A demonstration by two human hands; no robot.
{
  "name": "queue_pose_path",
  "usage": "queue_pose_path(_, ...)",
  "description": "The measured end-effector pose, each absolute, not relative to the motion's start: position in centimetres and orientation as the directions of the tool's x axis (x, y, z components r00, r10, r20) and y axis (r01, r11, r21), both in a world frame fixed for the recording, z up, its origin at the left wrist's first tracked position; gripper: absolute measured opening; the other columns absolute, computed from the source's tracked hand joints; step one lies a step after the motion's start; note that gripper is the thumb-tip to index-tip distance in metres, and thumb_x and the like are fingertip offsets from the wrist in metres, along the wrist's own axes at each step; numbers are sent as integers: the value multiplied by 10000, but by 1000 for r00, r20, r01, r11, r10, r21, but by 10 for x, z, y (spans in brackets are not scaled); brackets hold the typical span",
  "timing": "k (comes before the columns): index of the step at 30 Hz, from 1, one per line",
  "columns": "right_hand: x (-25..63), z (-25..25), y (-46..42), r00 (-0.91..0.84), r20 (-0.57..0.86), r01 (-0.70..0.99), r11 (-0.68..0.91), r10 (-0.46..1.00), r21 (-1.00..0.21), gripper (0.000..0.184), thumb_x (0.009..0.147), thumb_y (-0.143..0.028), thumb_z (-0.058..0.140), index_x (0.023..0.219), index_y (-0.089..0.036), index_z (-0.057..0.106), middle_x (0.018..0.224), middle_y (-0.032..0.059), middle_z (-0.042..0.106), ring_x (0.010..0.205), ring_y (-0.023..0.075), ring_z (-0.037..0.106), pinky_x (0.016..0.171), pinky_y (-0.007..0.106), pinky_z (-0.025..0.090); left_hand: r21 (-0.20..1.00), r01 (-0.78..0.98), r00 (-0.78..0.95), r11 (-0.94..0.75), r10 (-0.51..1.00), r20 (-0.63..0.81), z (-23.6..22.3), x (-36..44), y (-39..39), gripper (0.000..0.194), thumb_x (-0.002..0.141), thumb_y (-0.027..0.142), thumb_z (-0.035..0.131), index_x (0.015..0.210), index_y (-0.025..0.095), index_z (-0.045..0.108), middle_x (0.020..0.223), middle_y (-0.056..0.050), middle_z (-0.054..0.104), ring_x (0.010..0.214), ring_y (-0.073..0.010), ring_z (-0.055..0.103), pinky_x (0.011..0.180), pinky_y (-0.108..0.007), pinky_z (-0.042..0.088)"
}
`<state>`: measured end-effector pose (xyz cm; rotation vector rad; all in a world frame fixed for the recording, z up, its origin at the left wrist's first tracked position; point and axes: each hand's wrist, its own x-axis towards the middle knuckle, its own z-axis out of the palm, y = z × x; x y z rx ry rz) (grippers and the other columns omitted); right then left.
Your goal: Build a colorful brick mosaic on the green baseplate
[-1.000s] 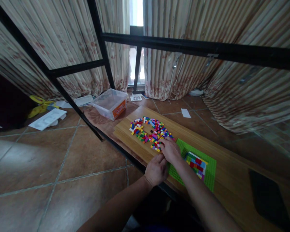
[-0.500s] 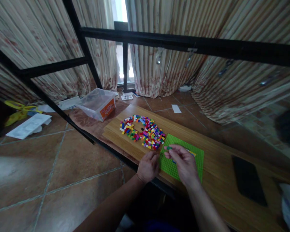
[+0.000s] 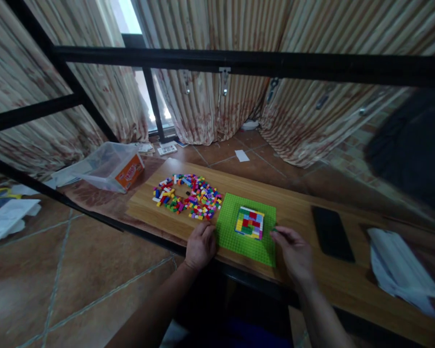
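Note:
A green studded baseplate (image 3: 228, 232) lies on the wooden board, and near its middle sits a square block of many-coloured bricks (image 3: 250, 223). My right hand (image 3: 296, 251) hovers at the baseplate's right edge, thumb and fingers pinched on a small green brick (image 3: 274, 230), mostly covered by the fingertips. Beside the baseplate's left edge, my left hand (image 3: 201, 245) rests on the board's near edge with its fingers curled; whatever may be under them is hidden. A loose heap of small coloured bricks (image 3: 203, 197) spreads beyond my left hand.
A clear plastic tub (image 3: 112, 166) with an orange label stands past the left end of the wooden board (image 3: 145, 212). To the right lie a black phone-like slab (image 3: 332, 233) and a white plastic packet (image 3: 402, 266). A black metal frame (image 3: 203, 60) crosses before the curtains.
My right hand has moved from over the baseplate to its right edge with the green brick, uncovering the brick block. My left hand stays beside the baseplate. The view has turned right.

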<state>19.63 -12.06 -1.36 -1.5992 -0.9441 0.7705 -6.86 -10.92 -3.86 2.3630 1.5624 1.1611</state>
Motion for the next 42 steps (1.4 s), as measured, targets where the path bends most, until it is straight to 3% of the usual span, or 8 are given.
queue_pose_path(9,190,-14,-93,394,116,343,-29,912,-939,285,748,-421,659,917,-196,700,963,96,750,908,241,690,894,431,519,420,775,186,-472,806,562,-42,-68,-107,199,864,90,484,1005,168,601,1040,-104,628,967,-203,627,856,-323,554)
queue_pose_path(15,182,-14,-87,345,132,401,-18,929,-916,403,789,-375,607,1143,-186,641,1066,119,736,978,242,696,939,438,512,432,771,186,-468,814,550,-42,-68,-108,218,860,88,483,1013,178,608,1043,-101,635,983,-205,632,852,-327,557)
queue_pose_path(20,179,-11,-87,301,152,564,-48,941,-824,497,828,-326,518,1299,-170,558,1097,128,732,990,241,699,947,434,508,429,775,178,-464,812,556,-41,-68,-108,225,854,81,487,1018,178,608,1039,-95,636,972,-197,632,862,-318,552)
queue_pose_path(27,173,1,-89,285,191,702,-69,939,-709,513,858,-299,438,1343,-159,522,1064,119,740,954,254,700,912,426,509,442,770,181,-460,821,541,-39,-67,-109,207,865,94,478,1003,183,603,1026,-90,636,951,-191,633,845,-318,556)
queue_pose_path(34,174,3,-85,324,205,726,-104,924,-680,484,845,-310,449,1287,-159,575,966,104,757,880,258,698,866,414,504,434,773,178,-463,815,552,-39,-67,-109,201,866,93,477,1003,172,601,1025,-97,635,964,-197,625,858,-324,552)
queue_pose_path(42,184,-6,-80,355,125,642,-145,927,-752,496,802,-366,537,1240,-147,617,971,120,761,939,275,698,925,446,480,445,765,189,-465,823,536,-42,-67,-109,199,873,106,477,1016,168,601,1032,-102,636,970,-200,622,859,-325,548)
